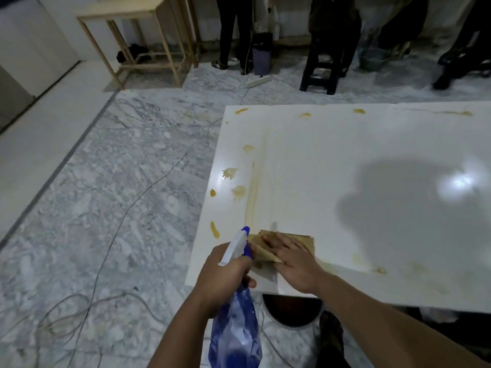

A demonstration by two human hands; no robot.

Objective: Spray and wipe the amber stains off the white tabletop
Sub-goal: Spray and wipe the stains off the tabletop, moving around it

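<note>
White counter, amber stains along left edge. Left hand grips blue spray bottle; right hand, fingers flat, presses stained cloth at near corner.

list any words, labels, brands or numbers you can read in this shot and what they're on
None can be read.
Spray bottle, held in the left hand: blue body and white trigger head, no label or print visible.
Cloth under the right hand: plain, stained, no text.
White tabletop: only amber stains, no writing.
</note>
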